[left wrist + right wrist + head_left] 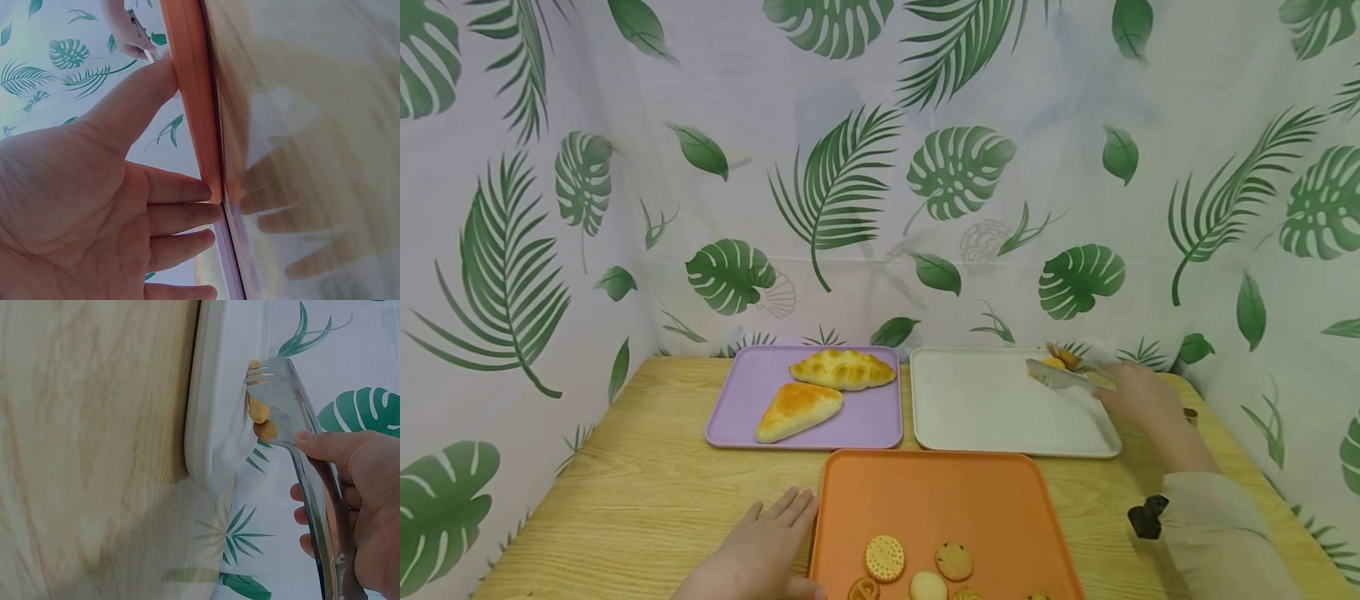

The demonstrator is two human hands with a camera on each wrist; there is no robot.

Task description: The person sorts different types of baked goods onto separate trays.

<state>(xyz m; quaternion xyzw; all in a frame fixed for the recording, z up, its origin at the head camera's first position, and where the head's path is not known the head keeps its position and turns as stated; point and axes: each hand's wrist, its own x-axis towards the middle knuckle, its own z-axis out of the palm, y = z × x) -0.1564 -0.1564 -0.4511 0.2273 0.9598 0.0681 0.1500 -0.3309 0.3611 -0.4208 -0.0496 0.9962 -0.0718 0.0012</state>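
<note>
My right hand (pixel 1138 400) grips a pair of metal tongs (pixel 1063 375) over the far right part of the white tray (pixel 977 408). In the right wrist view, yellow and brown pieces of food (pixel 259 411) show at the tongs' heads, partly hidden by the metal; whether they are pinched I cannot tell. My left hand (pixel 763 546) lies by the left edge of the orange tray (pixel 925 492), fingers straight. Seen from the left wrist, its thumb and fingertips (pixel 203 190) are at the tray's rim. Several cookies, one a round dotted cookie (pixel 884 558), lie on the orange tray's near part.
A purple tray (pixel 730 425) stands at the back left. On it lie a triangular bread (pixel 797 411) and a long ridged bread (pixel 844 370). Behind the wooden table (pixel 625 483) hangs a leaf-patterned cloth (pixel 865 167). A black object (pixel 1147 517) is at the right wrist.
</note>
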